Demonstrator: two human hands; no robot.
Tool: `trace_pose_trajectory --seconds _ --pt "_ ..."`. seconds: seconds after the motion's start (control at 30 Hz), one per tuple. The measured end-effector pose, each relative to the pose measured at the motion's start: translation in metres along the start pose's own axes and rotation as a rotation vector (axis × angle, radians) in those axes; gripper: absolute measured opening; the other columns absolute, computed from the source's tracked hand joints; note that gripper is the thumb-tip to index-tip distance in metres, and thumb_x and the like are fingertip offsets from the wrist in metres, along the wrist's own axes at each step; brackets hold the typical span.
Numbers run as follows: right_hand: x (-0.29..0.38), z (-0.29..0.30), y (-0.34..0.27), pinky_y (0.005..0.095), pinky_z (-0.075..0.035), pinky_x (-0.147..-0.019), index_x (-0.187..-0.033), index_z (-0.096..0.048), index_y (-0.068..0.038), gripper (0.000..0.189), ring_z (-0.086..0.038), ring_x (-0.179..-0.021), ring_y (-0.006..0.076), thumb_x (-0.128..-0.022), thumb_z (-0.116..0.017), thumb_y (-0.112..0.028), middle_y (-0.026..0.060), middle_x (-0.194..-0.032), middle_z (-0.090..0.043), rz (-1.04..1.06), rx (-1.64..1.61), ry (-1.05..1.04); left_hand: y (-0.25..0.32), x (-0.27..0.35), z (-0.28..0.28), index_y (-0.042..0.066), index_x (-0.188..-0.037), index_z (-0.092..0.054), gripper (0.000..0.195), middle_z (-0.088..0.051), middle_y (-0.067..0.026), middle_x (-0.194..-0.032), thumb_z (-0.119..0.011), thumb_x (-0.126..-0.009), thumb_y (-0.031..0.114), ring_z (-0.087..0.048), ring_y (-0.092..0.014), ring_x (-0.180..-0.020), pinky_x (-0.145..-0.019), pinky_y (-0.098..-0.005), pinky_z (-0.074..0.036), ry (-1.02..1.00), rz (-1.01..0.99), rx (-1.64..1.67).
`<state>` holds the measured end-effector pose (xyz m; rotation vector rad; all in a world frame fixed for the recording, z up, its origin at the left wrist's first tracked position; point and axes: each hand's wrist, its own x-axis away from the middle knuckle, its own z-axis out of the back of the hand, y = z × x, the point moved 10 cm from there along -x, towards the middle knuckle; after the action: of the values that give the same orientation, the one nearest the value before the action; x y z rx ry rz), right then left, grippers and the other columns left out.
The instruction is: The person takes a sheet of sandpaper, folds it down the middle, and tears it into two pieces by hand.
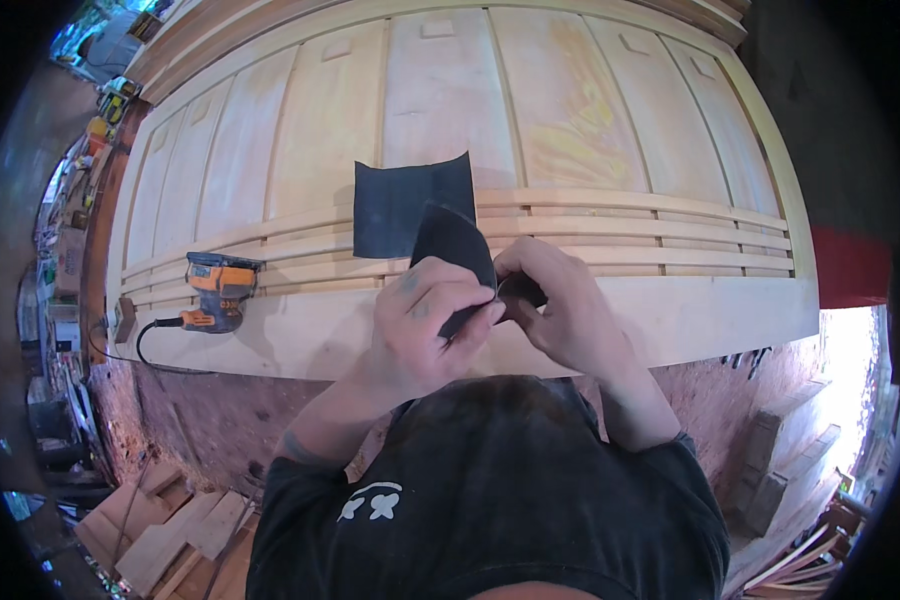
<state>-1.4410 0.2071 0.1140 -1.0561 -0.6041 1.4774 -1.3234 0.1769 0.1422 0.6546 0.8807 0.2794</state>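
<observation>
Both hands meet over the near rail of a pale wooden panel with boards and slats. My left hand pinches a dark piece of sandpaper that stands up in a curve above the fingers. My right hand grips a curled dark part of sandpaper right beside it. Whether the two parts are still joined is hidden by the fingers. A separate dark sandpaper sheet rests on the panel just beyond my left hand, its far corners curling up.
An orange and black electric sander sits on the panel at left, its black cord running off the near left side. A small wooden block is near the panel's left edge. Wood offcuts lie on the floor; concrete-like steps are at right.
</observation>
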Motion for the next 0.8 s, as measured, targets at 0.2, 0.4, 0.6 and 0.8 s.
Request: trace_pose_trajectory --seconds 0.2,0.4,0.6,0.8 --pt "-0.008 -0.003 -0.004 0.0301 -0.045 -0.067 -0.089 -0.059 0.000 0.017 -0.057 -0.073 0.0179 -0.078 -0.072 -0.002 0.0094 -0.078 -0.060 0.016 -0.212 -0.189 0.007 -0.025 0.010 0.003 -0.115 -0.059 0.031 -0.060 -0.0129 -0.110 -0.063 -0.089 0.019 -0.058 -0.029 -0.103 -0.091 -0.0430 -0.044 -0.138 -0.174 -0.097" --pt "-0.010 -0.004 -0.013 0.0278 -0.047 -0.071 -0.091 -0.062 -0.002 0.015 -0.059 -0.077 0.0139 -0.081 -0.072 -0.008 0.0048 -0.081 -0.063 0.013 -0.418 -0.296 -0.025 -0.028 0.006 0.003 -0.084 -0.058 0.018 -0.059 -0.0104 -0.089 -0.071 -0.083 0.015 -0.061 -0.024 -0.088 -0.082 -0.0342 -0.046 -0.398 0.162 0.162" --pt "-0.003 -0.012 -0.005 0.0259 -0.048 -0.073 -0.092 -0.063 -0.002 0.016 -0.060 -0.078 0.0109 -0.081 -0.073 -0.008 0.0022 -0.084 -0.065 -0.110 -0.398 -0.350 -0.016 -0.021 -0.007 0.002 -0.091 -0.059 0.026 -0.060 -0.0102 -0.090 -0.076 -0.079 0.017 -0.060 -0.023 -0.082 -0.075 -0.0330 -0.046 -0.425 0.205 0.293" --pt "0.003 -0.010 0.004 0.0244 -0.047 -0.072 -0.089 -0.064 -0.002 0.015 -0.060 -0.076 0.0092 -0.079 -0.074 -0.004 0.0020 -0.081 -0.066 -0.123 -0.499 -0.276 -0.021 -0.014 -0.015 0.003 -0.094 -0.061 0.030 -0.060 -0.0085 -0.088 -0.079 -0.076 0.018 -0.059 -0.021 -0.081 -0.071 -0.0313 -0.046 -0.512 0.241 0.275"
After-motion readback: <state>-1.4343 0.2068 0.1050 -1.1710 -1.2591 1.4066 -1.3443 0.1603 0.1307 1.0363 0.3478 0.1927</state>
